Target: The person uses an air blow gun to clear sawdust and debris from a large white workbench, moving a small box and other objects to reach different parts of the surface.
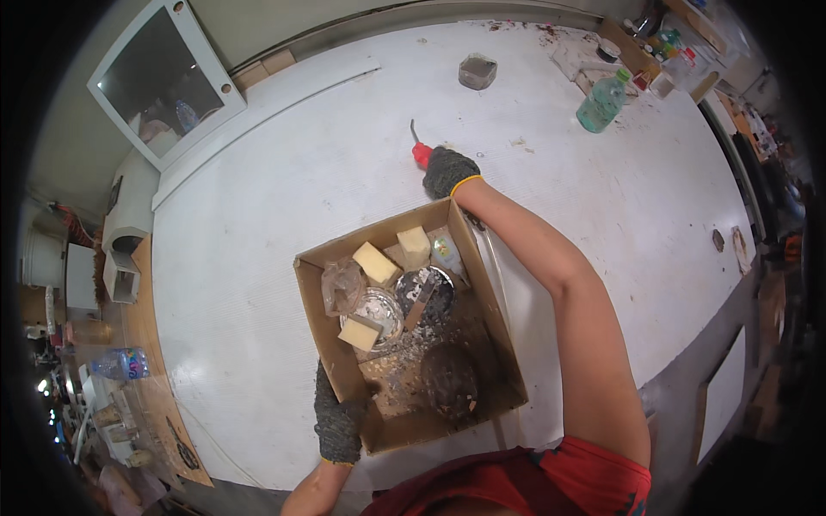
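A cardboard box is in front of me, above the white table. My left hand, in a dark grey glove, grips its near left corner. Inside are several pale yellow sponge-like blocks, a crumpled clear plastic bag, two round tins crusted with residue, and a dark brown rounded lump. Flakes litter the box's bottom. Beyond the far right corner, my right hand, gloved alike, is closed around a red-handled tool with a thin bent metal tip. Its fingers are partly hidden.
On the white table stand a small clear square container and a green plastic bottle. A white-framed dark panel leans at the far left. Clutter fills the far right corner; a clear bottle lies beyond the left edge.
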Demonstrator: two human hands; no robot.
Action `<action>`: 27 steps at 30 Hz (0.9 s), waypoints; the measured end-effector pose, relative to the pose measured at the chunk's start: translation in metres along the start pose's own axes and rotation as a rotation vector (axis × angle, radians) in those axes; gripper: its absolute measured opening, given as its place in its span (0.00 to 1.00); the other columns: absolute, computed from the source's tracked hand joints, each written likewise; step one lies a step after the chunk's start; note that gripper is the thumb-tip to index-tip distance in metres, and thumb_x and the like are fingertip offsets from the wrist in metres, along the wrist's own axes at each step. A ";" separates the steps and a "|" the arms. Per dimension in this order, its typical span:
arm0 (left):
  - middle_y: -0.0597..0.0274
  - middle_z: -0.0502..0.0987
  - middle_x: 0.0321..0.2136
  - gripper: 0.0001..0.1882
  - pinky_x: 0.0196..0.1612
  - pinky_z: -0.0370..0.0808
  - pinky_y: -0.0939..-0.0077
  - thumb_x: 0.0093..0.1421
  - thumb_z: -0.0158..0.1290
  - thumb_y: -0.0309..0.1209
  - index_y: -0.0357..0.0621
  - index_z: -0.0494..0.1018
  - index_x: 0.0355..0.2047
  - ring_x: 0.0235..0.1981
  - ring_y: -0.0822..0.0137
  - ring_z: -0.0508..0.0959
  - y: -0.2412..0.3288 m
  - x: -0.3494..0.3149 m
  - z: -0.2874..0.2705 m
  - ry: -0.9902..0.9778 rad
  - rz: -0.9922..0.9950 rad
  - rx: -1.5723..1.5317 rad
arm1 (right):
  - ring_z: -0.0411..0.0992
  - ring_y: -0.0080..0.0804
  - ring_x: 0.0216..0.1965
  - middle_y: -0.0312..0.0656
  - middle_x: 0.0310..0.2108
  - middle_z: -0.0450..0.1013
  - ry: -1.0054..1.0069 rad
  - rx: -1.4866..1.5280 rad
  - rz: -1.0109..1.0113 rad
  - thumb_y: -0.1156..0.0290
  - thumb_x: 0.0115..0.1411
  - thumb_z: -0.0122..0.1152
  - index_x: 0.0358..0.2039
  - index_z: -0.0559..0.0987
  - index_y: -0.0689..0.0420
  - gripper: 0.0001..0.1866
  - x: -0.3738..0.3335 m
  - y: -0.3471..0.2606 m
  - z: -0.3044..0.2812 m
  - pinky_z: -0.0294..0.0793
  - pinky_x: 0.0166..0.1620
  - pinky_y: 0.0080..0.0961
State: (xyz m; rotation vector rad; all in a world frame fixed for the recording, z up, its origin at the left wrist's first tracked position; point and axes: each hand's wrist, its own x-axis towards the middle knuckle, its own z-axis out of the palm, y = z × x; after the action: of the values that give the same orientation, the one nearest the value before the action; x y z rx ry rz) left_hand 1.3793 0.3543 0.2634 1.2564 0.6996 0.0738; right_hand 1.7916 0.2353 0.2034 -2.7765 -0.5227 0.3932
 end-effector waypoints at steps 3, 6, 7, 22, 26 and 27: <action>0.54 0.71 0.44 0.38 0.38 0.77 0.65 0.44 0.52 0.19 0.39 0.56 0.60 0.37 0.57 0.77 -0.003 0.000 -0.002 0.026 -0.001 0.035 | 0.74 0.49 0.45 0.56 0.41 0.75 0.113 0.092 0.056 0.66 0.51 0.52 0.41 0.76 0.61 0.18 -0.015 0.017 0.000 0.72 0.48 0.40; 0.55 0.70 0.48 0.39 0.41 0.74 0.71 0.47 0.53 0.15 0.39 0.56 0.61 0.42 0.64 0.73 -0.006 0.001 -0.007 -0.018 0.047 0.046 | 0.73 0.49 0.45 0.55 0.42 0.74 0.139 0.112 0.160 0.62 0.54 0.53 0.42 0.76 0.60 0.19 -0.031 0.037 -0.010 0.72 0.49 0.40; 0.56 0.70 0.48 0.39 0.42 0.74 0.71 0.46 0.53 0.16 0.39 0.56 0.61 0.44 0.65 0.72 -0.006 0.004 -0.005 -0.033 0.076 0.066 | 0.73 0.50 0.45 0.56 0.42 0.74 0.102 0.073 0.149 0.61 0.54 0.52 0.43 0.75 0.61 0.20 -0.030 0.057 -0.011 0.71 0.49 0.41; 0.54 0.70 0.46 0.40 0.33 0.79 0.70 0.42 0.44 0.11 0.41 0.56 0.60 0.39 0.58 0.75 0.001 0.005 -0.006 -0.215 0.101 -0.145 | 0.75 0.45 0.44 0.51 0.43 0.76 0.031 -0.465 0.146 0.65 0.51 0.49 0.40 0.79 0.59 0.19 -0.090 0.152 -0.142 0.73 0.46 0.38; 0.54 0.68 0.47 0.41 0.32 0.79 0.71 0.42 0.43 0.11 0.42 0.55 0.61 0.38 0.59 0.75 -0.007 0.006 -0.014 -0.151 0.095 -0.047 | 0.76 0.44 0.43 0.52 0.40 0.77 0.072 -0.430 0.192 0.66 0.51 0.49 0.39 0.80 0.60 0.18 -0.089 0.101 -0.150 0.73 0.45 0.38; 0.54 0.68 0.47 0.41 0.32 0.79 0.72 0.42 0.43 0.11 0.43 0.54 0.61 0.38 0.59 0.75 -0.008 0.004 -0.013 -0.151 0.100 -0.059 | 0.76 0.44 0.43 0.52 0.40 0.76 0.067 -0.432 0.181 0.66 0.51 0.49 0.39 0.80 0.60 0.18 -0.089 0.097 -0.141 0.73 0.45 0.38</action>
State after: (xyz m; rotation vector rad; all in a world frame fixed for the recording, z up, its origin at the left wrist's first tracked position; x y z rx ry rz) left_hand 1.3731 0.3641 0.2523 1.2262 0.5012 0.0806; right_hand 1.7866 0.0821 0.3200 -3.2550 -0.3762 0.2460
